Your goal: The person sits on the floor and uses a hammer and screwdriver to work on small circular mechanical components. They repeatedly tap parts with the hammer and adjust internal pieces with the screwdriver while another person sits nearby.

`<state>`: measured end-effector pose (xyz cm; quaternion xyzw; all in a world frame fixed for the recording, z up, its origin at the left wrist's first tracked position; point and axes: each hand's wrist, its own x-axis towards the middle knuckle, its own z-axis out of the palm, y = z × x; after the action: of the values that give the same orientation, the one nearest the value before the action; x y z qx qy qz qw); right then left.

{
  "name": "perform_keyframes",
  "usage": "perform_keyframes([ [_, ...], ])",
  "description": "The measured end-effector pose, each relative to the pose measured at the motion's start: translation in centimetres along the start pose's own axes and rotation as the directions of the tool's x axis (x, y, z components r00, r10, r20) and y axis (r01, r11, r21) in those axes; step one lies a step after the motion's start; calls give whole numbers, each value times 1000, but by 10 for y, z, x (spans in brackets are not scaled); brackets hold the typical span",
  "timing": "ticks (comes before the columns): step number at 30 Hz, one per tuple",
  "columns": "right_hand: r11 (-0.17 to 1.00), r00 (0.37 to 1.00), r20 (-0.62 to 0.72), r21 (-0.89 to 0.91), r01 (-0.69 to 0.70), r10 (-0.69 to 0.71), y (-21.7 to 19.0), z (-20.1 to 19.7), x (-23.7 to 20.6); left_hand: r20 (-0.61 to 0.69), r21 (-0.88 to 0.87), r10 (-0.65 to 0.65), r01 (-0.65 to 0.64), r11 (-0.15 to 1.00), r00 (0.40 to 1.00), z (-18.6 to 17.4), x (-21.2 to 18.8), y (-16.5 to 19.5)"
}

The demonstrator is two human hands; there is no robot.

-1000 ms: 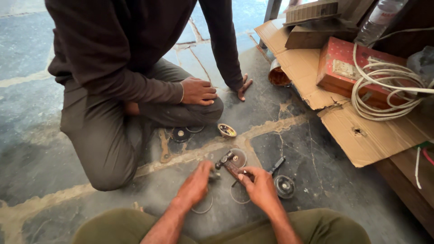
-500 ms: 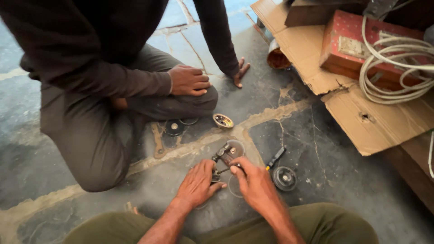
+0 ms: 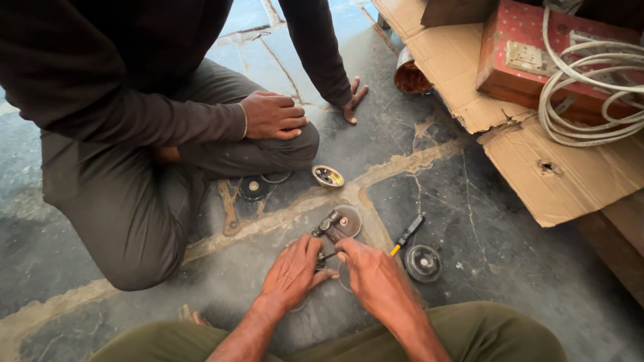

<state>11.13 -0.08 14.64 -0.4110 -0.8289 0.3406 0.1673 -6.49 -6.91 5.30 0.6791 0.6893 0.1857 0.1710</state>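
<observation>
I see a crouching person point(image 3: 134, 134) opposite, flattened cardboard point(image 3: 570, 167), a red box point(image 3: 510, 40) under coiled white cable point(image 3: 590, 100), perhaps a screwdriver point(image 3: 408, 234).

A single head-worn camera looks steeply down from above the person's own lap, facing forward over the stone floor point(image 3: 469, 201). It sits close: both forearms enter from the bottom edge, and a second person's crouched legs point(image 3: 134, 194) fill the upper left.

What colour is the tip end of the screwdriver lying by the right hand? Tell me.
Yellow, next to a black handle; the screwdriver shows in the head view.
</observation>
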Motion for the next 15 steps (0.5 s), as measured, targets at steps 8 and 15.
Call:
perform_keyframes([
  [8, 993, 992, -78, 57, 104, -100, 3, 3, 2, -133, -49, 123, -131, 990, 983, 4, 8, -6],
  [15, 997, 997, -61, 42, 58, -55, 2, 10, 14, 4, -108, 22, -22, 994, 1000, 9, 3, -6],
])
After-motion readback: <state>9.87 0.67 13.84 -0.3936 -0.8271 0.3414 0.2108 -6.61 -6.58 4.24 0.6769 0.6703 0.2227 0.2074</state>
